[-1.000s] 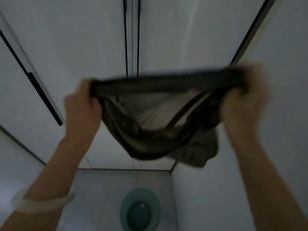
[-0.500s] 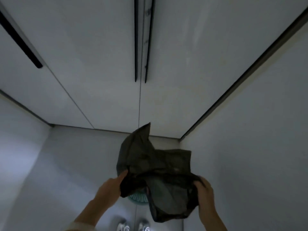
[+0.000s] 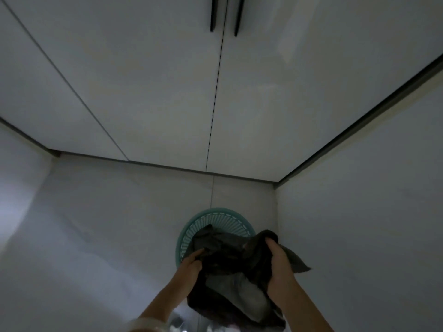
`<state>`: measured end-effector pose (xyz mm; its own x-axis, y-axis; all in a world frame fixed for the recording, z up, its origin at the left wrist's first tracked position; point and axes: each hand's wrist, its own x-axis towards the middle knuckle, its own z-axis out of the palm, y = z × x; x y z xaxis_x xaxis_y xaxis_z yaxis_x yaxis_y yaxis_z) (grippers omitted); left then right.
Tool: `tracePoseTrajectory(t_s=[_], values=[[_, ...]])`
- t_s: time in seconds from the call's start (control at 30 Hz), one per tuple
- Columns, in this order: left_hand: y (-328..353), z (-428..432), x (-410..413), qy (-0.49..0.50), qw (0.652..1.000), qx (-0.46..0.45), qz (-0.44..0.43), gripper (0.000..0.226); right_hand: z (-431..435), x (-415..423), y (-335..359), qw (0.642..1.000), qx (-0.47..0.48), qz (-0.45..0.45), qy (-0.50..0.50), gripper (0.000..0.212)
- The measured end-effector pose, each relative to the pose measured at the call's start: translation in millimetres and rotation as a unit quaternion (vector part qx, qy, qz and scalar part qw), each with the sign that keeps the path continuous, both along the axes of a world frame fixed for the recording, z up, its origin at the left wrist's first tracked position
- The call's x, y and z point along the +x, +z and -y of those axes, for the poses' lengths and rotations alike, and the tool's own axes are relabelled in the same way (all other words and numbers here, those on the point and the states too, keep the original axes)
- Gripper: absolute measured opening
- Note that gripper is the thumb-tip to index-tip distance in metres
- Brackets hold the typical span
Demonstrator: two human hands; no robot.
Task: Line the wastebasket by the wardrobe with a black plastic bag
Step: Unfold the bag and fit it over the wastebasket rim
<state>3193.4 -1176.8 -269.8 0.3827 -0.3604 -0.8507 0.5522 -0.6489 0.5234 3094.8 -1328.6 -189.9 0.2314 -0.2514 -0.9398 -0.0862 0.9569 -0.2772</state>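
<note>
Head cam: both hands are bunched on the black bag, left hand and right hand each pinching its edge, right over the teal wastebasket by the wardrobe. I'd spread the mouth wide first, then push it down.

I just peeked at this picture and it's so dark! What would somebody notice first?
First, the crumpled black plastic bag low in the middle, held by the left hand and the right hand. Right behind it, a round teal wastebasket with a slotted wall peeks out on the pale floor. Above everything, big white wardrobe doors fill the top of the view, with two dark handles at the very top.
</note>
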Motion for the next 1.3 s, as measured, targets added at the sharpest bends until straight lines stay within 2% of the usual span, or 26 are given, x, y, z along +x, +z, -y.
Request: tracePoseTrajectory(t_s=[0.07,0.17,0.2,0.27,0.33,0.37,0.4,0.43,0.5,0.53,0.57,0.6,0.67,0.7,0.73,0.77,0.8,0.87,0.93,0.97,1.07,1.13,1.17,1.2,1.27,1.3], values=[[-21,9,-2,0.047,0.999,0.007,-0.002,0.041,-8,15,-27,0.999,0.020,0.004,0.035,0.051],[-49,5,0,0.050,0.992,0.074,0.088,0.031,-28,40,-64,0.993,0.050,0.014,0.110,0.043],[-57,0,3,0.044,0.988,0.102,0.110,0.030,-35,48,-76,0.989,0.030,0.008,0.147,0.043],[-70,-8,12,0.037,0.987,0.125,0.099,0.030,-45,61,-94,0.976,-0.033,-0.007,0.214,0.041],[-78,-13,18,0.049,0.991,0.107,0.070,0.035,-44,58,-107,0.968,-0.073,-0.009,0.241,0.033],[-82,-14,20,0.052,0.992,0.096,0.064,0.036,-36,49,-114,0.954,-0.134,-0.023,0.266,0.026],[-86,-14,23,0.044,0.993,0.088,0.065,0.036,-26,36,-122,0.930,-0.217,-0.061,0.290,0.019],[-89,-13,24,0.032,0.994,0.082,0.069,0.036,-12,18,-130,0.884,-0.312,-0.110,0.330,0.015],[-95,-7,26,0.019,0.994,0.075,0.076,0.037,13,-16,-146,0.750,-0.458,-0.253,0.405,0.015],[-97,-4,27,0.014,0.993,0.077,0.088,0.038,20,-30,-157,0.706,-0.464,-0.309,0.436,0.020],[-97,0,27,0.005,0.990,0.089,0.113,0.039,21,-37,-170,0.697,-0.436,-0.339,0.458,0.025],[-97,3,27,-0.011,0.982,0.104,0.154,0.039,14,-35,-178,0.729,-0.377,-0.338,0.461,0.030],[-98,7,32,-0.039,0.959,0.119,0.255,0.035,-7,-8,-192,0.851,-0.219,-0.234,0.415,0.038],[-98,8,38,-0.034,0.948,0.122,0.292,0.032,-16,12,-200,0.917,-0.138,-0.152,0.343,0.040],[-97,7,45,-0.015,0.941,0.123,0.314,0.029,-21,31,-207,0.964,-0.063,-0.056,0.251,0.039],[-97,5,54,0.011,0.937,0.120,0.327,0.024,-22,47,-210,0.985,-0.014,0.005,0.174,0.037],[-97,3,63,0.036,0.937,0.111,0.328,0.017,-20,56,-214,0.989,-0.005,0.023,0.147,0.035],[-98,-2,77,0.048,0.947,0.092,0.305,0.018,-13,53,-219,0.968,-0.099,-0.032,0.228,0.034],[-99,-2,81,0.015,0.958,0.064,0.280,0.018,2,29,-220,0.888,-0.255,-0.187,0.335,0.021],[-101,0,82,-0.003,0.962,0.049,0.270,0.015,14,13,-217,0.852,-0.305,-0.234,0.355,0.015],[-111,8,86,-0.045,0.964,0.017,0.263,0.017,56,-28,-203,0.802,-0.367,-0.279,0.379,0.002],[-119,16,91,-0.064,0.962,0.026,0.266,0.019,75,-41,-196,0.772,-0.364,-0.261,0.451,0.013],[-122,21,94,-0.078,0.958,0.037,0.274,0.019,81,-41,-194,0.772,-0.362,-0.225,0.471,0.014],[-125,27,96,-0.090,0.952,0.050,0.288,0.020,85,-37,-190,0.789,-0.346,-0.185,0.472,0.011],[-131,40,102,-0.089,0.938,0.066,0.327,0.021,91,-23,-184,0.869,-0.289,-0.099,0.390,0.004],[-132,47,105,-0.079,0.932,0.068,0.347,0.021,96,-18,-185,0.911,-0.249,-0.066,0.324,0.010]])
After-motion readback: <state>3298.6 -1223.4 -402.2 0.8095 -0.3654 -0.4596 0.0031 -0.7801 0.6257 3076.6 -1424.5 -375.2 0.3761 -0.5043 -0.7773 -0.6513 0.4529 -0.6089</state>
